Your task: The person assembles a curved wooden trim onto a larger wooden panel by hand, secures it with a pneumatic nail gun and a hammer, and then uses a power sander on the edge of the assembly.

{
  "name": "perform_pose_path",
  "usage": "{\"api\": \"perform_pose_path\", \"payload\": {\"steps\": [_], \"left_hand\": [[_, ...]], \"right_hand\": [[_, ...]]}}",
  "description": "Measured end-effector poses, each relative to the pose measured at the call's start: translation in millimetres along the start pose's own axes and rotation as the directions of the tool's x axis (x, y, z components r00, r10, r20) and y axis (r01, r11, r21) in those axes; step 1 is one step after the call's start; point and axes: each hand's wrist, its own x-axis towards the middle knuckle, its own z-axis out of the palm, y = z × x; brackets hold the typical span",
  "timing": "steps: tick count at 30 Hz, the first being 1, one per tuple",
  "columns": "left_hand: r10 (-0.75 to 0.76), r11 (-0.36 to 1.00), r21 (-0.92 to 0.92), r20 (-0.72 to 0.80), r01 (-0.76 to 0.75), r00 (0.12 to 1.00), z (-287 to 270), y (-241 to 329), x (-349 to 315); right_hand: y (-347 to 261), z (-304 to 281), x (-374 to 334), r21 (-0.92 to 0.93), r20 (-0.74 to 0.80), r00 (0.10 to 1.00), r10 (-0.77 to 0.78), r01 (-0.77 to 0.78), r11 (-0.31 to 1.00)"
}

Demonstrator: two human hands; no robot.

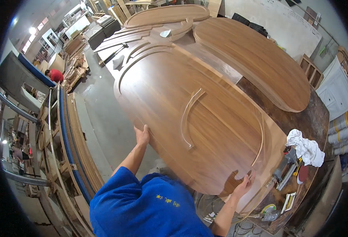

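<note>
Big wooden panel [221, 126] lies over worktop [318, 118], right in front of you. Left grip [141, 136] at its left edge, thumb apart from fingers; right grip [242, 186] by near right corner. Can't tell if either really pinches, undersides hidden. I'd steady both edges evenly, keep panel level so loose strip doesn't slide. Count: one panel at hands, one short curved strip [185, 123] mid-panel, one white cloth [306, 148], one hammer [114, 55].
</note>
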Motion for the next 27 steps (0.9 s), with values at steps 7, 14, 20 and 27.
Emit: {"api": "perform_pose_path", "payload": {"steps": [7,14,20,27], "left_hand": [[0.087,0.975,-0.215,0.151,-0.053,0.985,-21.7,-5.5,39.1],[-0.03,0.978,-0.2,0.175,0.065,0.984,-114.3,5.9,285.0],[0.343,0.931,0.191,-0.173,-0.31,0.923,-184.7,54.9,641.1],[0.588,0.414,0.785,0.157,-0.461,0.794,-128.1,131.4,852.0]], "right_hand": [[-46.0,49.9,-20.4,-0.6,-0.086,0.992,-0.097,0.026,0.799],[14.8,12.2,-64.2,-0.834,-0.037,0.981,-0.19,0.074,0.546],[22.7,81.9,-158.1,-0.854,-0.269,0.936,-0.227,-0.123,0.505],[12.2,86.5,-184.8,-0.718,-0.432,0.856,-0.285,-0.135,0.683]]}}
